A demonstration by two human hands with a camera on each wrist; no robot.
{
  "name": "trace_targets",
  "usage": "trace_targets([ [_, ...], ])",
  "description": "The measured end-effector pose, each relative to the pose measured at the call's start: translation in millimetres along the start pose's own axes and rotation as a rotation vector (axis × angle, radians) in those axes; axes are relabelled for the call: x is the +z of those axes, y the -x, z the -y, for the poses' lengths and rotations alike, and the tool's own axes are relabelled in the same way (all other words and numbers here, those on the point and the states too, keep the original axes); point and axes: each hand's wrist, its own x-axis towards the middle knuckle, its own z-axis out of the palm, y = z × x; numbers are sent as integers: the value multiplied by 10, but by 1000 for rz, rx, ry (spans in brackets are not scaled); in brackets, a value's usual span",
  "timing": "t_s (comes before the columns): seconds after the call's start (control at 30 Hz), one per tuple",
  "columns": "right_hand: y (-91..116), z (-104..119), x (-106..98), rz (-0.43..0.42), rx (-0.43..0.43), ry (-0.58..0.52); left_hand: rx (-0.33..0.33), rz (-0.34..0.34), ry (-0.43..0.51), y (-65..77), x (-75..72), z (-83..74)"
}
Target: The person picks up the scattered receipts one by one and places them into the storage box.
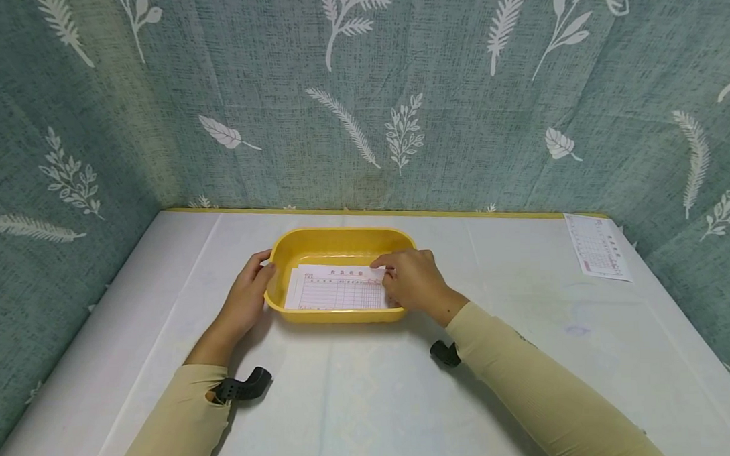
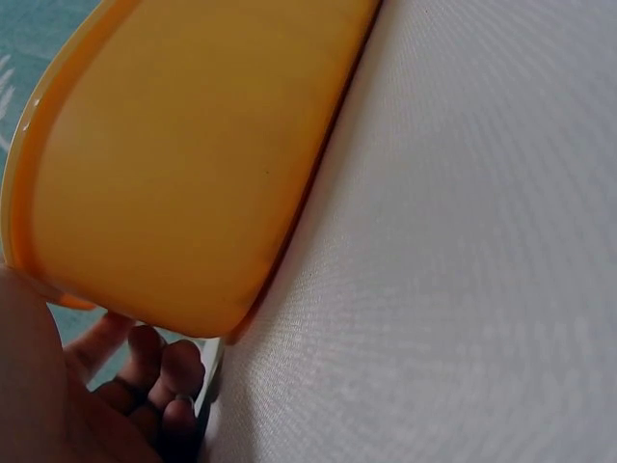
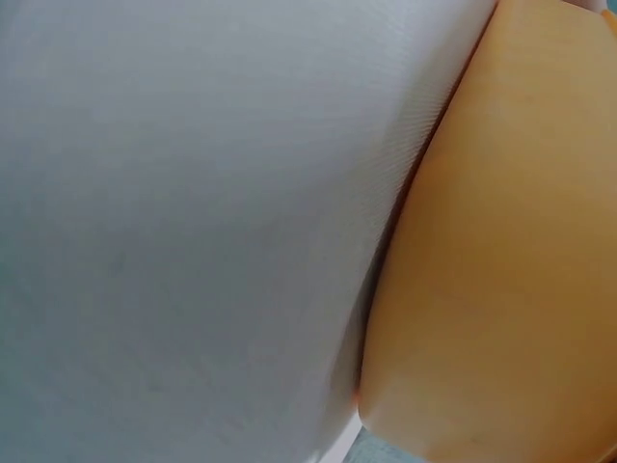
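A yellow plastic basin [image 1: 338, 317] sits on the white-covered table with printed receipt slips [image 1: 337, 291] lying flat inside, one slightly offset at the left. My left hand [image 1: 245, 298] holds the basin's left end, thumb at the rim; its other fingers [image 2: 178, 367] bend beside the outer wall in the left wrist view. Reaching over the right end, my right hand [image 1: 418, 283] pinches the right edge of the top slip between thumb and index finger. In the right wrist view only the basin's outer wall [image 3: 492, 251] and the tabletop show; that hand's fingers are hidden.
Another printed slip [image 1: 598, 247] lies at the table's far right corner. Green leaf-patterned cloth [image 1: 362, 134] hangs behind and at both sides of the white tabletop [image 1: 358, 389]. A black wrist camera mount [image 1: 244, 385] sticks out from the left sleeve, another [image 1: 445, 353] from the right.
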Motion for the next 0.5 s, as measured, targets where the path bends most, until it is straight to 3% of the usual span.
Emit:
trace_targets([
  [0.5, -6, 17, -28, 28, -12, 53, 2, 0, 5, -3, 1, 4],
])
